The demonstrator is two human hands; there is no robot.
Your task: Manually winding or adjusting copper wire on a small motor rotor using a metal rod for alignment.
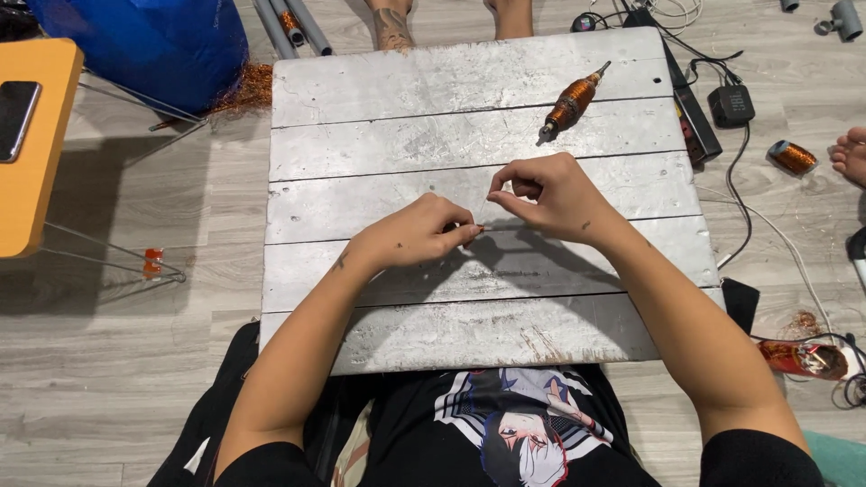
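Observation:
Both my hands hover over a silver-painted plank board (pixel 388 99) lying across my lap. My left hand (pixel 419 233) pinches a tiny thin piece, likely fine wire, between thumb and fingertips at its right edge. My right hand (pixel 546 194) is close beside it, thumb and forefinger pinched together near the same spot; what it holds is too small to make out. A spindle wound with copper wire (pixel 571 102) lies on the board beyond my right hand, untouched.
An orange table with a phone (pixel 16 117) stands at left, a blue bag (pixel 144 45) and grey pipes (pixel 293 25) behind it. Cables, a power adapter (pixel 731 105) and copper coils (pixel 794 157) lie on the floor at right. Another person's feet (pixel 393 25) are at the board's far edge.

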